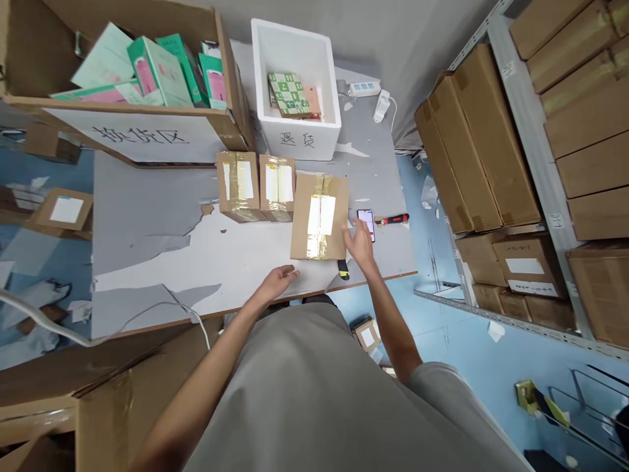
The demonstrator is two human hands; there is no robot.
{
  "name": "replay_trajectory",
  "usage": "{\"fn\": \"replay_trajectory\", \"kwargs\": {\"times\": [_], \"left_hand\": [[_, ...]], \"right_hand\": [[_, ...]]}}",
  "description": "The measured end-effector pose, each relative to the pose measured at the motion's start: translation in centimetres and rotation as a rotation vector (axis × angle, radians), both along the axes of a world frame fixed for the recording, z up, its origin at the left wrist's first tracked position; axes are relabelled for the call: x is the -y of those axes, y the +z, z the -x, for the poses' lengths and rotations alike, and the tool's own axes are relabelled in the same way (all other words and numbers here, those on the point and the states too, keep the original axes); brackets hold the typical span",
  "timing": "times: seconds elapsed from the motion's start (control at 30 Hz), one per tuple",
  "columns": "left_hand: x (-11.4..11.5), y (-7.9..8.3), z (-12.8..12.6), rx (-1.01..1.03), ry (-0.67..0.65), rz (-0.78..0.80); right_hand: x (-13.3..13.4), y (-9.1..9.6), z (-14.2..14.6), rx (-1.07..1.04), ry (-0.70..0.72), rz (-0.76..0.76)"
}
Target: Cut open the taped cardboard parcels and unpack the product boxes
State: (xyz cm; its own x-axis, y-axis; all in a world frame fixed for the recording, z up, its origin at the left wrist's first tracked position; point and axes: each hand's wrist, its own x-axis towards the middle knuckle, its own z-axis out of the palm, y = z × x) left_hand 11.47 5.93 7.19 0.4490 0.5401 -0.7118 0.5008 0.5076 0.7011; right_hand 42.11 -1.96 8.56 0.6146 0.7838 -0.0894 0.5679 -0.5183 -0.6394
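A taped cardboard box [301,203] with a white label lies on the table right of two smaller taped boxes [228,213] [269,164]. My right hand [360,245] is beside its right edge, fingers apart and holding nothing; whether the fingers touch the box I cannot tell. By those fingers lies a lit phone [364,215], partly covered by them. My left hand [276,284] hovers near the box's lower left corner, fingers stretched out with nothing in them. A red-and-black utility knife [397,219] rests beyond the phone. A black-and-yellow tool [343,270] pokes out below the box.
At the table's back stand an open carton [236,98] of green-and-pink packages and a white foam bin [299,139] with small packs inside. A power strip [364,89] lies behind. Shelving [545,151] with cartons rises at right; a white cable [142,314] crosses the front left.
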Motion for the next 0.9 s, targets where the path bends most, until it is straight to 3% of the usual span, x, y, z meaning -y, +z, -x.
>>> {"fn": "replay_trajectory", "kwargs": {"times": [0.1,0.2,0.27,0.37,0.5,0.67,0.73,0.8,0.9], "left_hand": [[1.1,0.8,-2.3,0.126,0.11,0.239],[2.0,1.9,-4.4,0.242,0.202,0.396],[2.3,2.5,-5.3,0.296,0.249,0.442],[2.5,3.1,-5.2,0.341,0.303,0.463],[2.2,3.8,-2.1,0.337,0.335,0.411],[0.8,5.3,4.8,0.205,0.446,0.143],[-0.3,5.6,7.4,0.117,0.503,-0.031],[-1.5,5.5,9.5,0.027,0.525,-0.193],[-3.1,4.4,12.1,-0.057,0.506,-0.327]], "right_hand": [[-8.5,0.7,-4.1,0.085,0.164,-0.073],[-16.3,1.5,-6.3,0.134,0.279,0.035],[-19.5,1.7,-6.4,0.153,0.336,0.156],[-20.6,1.6,-5.9,0.196,0.391,0.287],[-16.8,2.4,-5.8,0.246,0.335,0.186],[-6.8,6.9,-4.4,0.208,0.239,-0.085],[-2.3,8.5,-2.0,0.145,0.201,-0.123],[1.5,8.8,1.3,0.05,0.129,-0.111],[5.2,6.7,7.0,-0.126,0.001,-0.052]]}}
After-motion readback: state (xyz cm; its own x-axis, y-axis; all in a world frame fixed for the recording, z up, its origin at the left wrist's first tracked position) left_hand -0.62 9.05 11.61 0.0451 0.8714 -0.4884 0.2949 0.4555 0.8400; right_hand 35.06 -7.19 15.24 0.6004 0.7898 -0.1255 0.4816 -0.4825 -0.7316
